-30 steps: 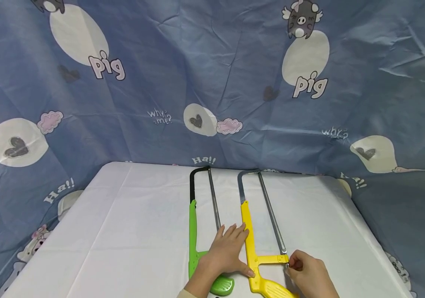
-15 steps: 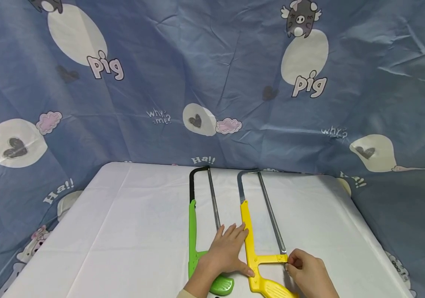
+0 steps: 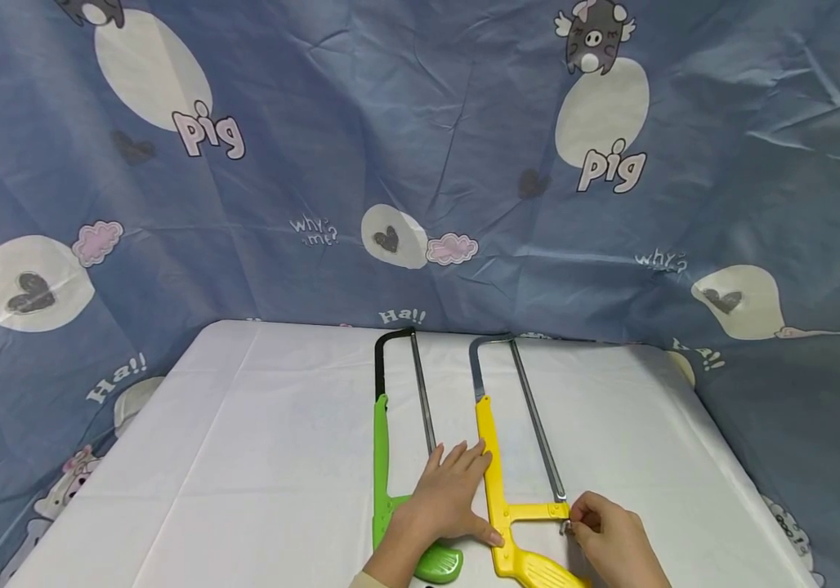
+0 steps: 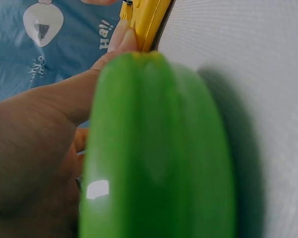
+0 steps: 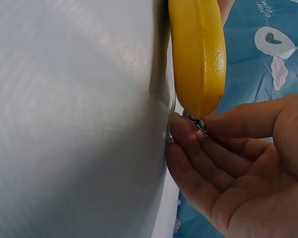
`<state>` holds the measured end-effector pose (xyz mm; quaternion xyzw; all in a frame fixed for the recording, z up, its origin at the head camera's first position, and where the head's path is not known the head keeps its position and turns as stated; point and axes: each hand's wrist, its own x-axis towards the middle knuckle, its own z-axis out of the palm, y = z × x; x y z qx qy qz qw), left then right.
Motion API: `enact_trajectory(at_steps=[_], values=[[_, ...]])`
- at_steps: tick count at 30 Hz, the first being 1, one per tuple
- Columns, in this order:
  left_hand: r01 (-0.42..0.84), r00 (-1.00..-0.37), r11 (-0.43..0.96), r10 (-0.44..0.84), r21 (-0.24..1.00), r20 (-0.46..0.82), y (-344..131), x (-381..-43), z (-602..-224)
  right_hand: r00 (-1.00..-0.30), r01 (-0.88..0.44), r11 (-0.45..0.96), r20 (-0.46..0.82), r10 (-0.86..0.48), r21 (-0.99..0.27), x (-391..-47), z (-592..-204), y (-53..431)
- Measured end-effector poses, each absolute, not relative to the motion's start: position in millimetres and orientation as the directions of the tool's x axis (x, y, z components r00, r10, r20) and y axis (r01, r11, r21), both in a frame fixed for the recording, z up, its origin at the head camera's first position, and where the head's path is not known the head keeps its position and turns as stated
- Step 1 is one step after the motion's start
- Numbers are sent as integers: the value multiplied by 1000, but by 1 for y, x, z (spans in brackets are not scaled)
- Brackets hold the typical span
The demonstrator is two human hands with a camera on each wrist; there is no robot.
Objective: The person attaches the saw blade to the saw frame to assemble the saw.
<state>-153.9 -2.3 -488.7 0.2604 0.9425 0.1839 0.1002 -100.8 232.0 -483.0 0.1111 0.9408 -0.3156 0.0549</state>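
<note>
A yellow hacksaw (image 3: 494, 474) lies flat on the white table, its blade (image 3: 535, 416) on the right. My left hand (image 3: 444, 494) rests spread against its frame, with fingertips higher up and thumb lower down, touching the yellow edge. At the outer end of the crosspiece (image 3: 533, 512), my right hand (image 3: 614, 535) pinches a small silver wing nut (image 3: 565, 528) between thumb and fingers. In the right wrist view the wing nut (image 5: 199, 126) shows only partly, below the yellow handle (image 5: 198, 59). A green hacksaw (image 3: 381, 457) lies to the left, partly hidden under my left forearm.
The green handle (image 4: 149, 148) fills much of the left wrist view, close beside the left hand. White cloth covers the table (image 3: 280, 457), with both saw tips near its back edge. A blue printed curtain (image 3: 420, 163) hangs behind.
My right fingers shift slightly at the wing nut, which turns and shows more of its metal now. The left hand and both hacksaws stay in place.
</note>
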Motion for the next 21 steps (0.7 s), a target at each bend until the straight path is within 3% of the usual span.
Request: enact_trajectory(at_steps=[21], values=[[448,-845,799,525,401,-102,-2,-153,-486,-968,251,802,-153,199,-542,-101,-485,228]])
